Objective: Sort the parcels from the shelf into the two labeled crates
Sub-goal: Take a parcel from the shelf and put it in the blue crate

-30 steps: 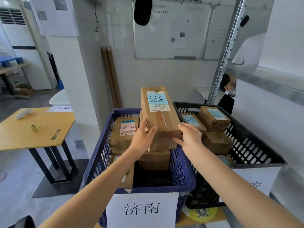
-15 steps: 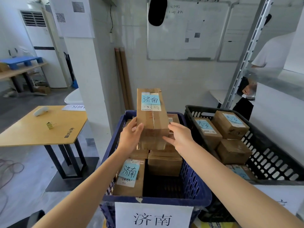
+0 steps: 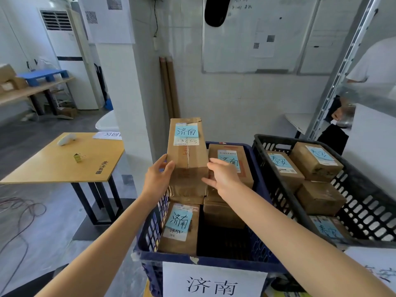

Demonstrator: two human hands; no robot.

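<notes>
Parcel with blue 济南 sticker is tilted up over the 11 o'clock corner of the blue crate. Can't tell if its near end sits on the parcels stacked below. Left hand grips its near-left edge, thumb on top. Right hand pinches the near-right corner, fingers above and thumb below. The crate's front sign reads 济南. Black crate sits at its 3 o'clock, touching, with boxes inside. Yellow table at 9 o'clock.

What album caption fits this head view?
Left hand and right hand hold a labelled parcel at the blue crate beside the black crate.
</notes>
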